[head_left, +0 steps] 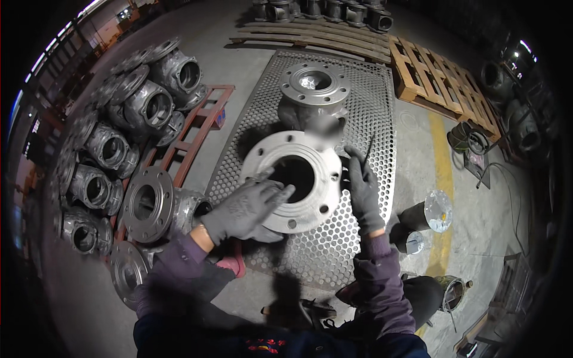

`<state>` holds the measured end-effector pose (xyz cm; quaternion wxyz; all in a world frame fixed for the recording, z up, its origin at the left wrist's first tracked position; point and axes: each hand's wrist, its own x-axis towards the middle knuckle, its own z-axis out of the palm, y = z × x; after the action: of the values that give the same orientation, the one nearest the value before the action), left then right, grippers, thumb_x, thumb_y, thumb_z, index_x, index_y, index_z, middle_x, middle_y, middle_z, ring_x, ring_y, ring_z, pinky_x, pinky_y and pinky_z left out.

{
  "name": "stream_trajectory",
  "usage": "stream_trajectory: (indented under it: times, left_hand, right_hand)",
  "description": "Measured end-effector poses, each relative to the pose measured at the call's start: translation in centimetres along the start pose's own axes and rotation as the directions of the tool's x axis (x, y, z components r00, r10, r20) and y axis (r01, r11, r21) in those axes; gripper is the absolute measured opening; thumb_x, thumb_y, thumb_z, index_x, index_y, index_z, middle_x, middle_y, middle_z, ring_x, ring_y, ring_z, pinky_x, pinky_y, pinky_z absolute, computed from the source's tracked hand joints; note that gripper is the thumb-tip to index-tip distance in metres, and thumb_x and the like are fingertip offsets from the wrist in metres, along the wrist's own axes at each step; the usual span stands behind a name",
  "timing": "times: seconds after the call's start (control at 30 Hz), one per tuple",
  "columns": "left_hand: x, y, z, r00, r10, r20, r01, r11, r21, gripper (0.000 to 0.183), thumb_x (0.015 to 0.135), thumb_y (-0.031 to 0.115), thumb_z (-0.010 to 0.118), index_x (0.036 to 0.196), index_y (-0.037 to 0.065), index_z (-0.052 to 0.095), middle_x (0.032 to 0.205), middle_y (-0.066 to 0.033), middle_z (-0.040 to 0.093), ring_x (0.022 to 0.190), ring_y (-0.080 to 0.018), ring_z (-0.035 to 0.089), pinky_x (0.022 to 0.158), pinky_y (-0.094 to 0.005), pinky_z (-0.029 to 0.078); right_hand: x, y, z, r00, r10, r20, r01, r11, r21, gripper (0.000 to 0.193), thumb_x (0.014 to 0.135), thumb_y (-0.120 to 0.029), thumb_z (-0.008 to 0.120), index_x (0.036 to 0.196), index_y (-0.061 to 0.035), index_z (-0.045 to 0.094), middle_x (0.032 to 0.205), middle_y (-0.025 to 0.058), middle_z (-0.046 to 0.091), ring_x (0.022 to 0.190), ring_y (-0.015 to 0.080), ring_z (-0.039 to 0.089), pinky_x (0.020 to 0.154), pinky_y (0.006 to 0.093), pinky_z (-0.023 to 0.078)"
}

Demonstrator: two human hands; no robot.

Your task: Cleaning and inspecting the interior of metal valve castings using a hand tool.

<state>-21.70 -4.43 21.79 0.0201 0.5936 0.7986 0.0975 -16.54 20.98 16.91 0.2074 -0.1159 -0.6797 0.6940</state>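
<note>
A cast-metal valve body with a wide, pale round flange (325,206) faces up in front of me; the flange has bolt holes and a dark central bore. My left hand (242,209), in a grey glove, lies across the flange's left side with spread fingers reaching the bore's edge. At its right rim is my right hand (363,188), also gloved, with fingers curled. A thin dark pointed thing (370,145) sticks up beside those fingers; its kind is unclear. Just beyond stands a second flanged valve body (315,89), partly covered by a blurred patch.
A perforated metal plate (373,107) lies under the work. Many valve bodies (149,104) crowd the left beside a red metal frame (197,128). Wooden pallets (439,83) are at the back. Metal cylinders (437,212) and a cable (516,197) lie to the right.
</note>
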Motion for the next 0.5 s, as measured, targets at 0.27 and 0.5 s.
stream_trajectory:
  times: [0.27, 0.5]
  left_hand:
    - [10.4, 2.8, 2.8, 0.995, 0.052, -0.085, -0.052, 0.999, 0.011, 0.043, 0.067, 0.040, 0.067, 0.081, 0.001, 0.059, 0.085, -0.0160, 0.058, 0.094, -0.0298, 0.056, 0.110, -0.0424, 0.027]
    - [13.2, 5.2, 4.4, 0.984, -0.060, -0.170, 0.083, 0.988, 0.131, 0.043, 0.066, 0.043, 0.068, 0.081, 0.003, 0.061, 0.086, -0.0160, 0.059, 0.096, -0.0285, 0.056, 0.108, -0.0388, 0.030]
  right_hand:
    - [-3.0, 3.7, -5.1, 0.957, -0.047, -0.287, -0.001, 0.987, -0.163, 0.046, 0.099, -0.026, 0.045, 0.135, 0.0018, 0.041, 0.100, 0.0114, 0.063, 0.078, 0.0118, 0.061, 0.066, 0.0246, 0.050]
    - [-3.4, 2.8, -6.4, 0.949, 0.018, -0.314, -0.020, 1.000, -0.001, 0.045, 0.099, -0.028, 0.045, 0.130, 0.0038, 0.046, 0.109, 0.0160, 0.062, 0.063, 0.0114, 0.059, 0.055, 0.0259, 0.050]
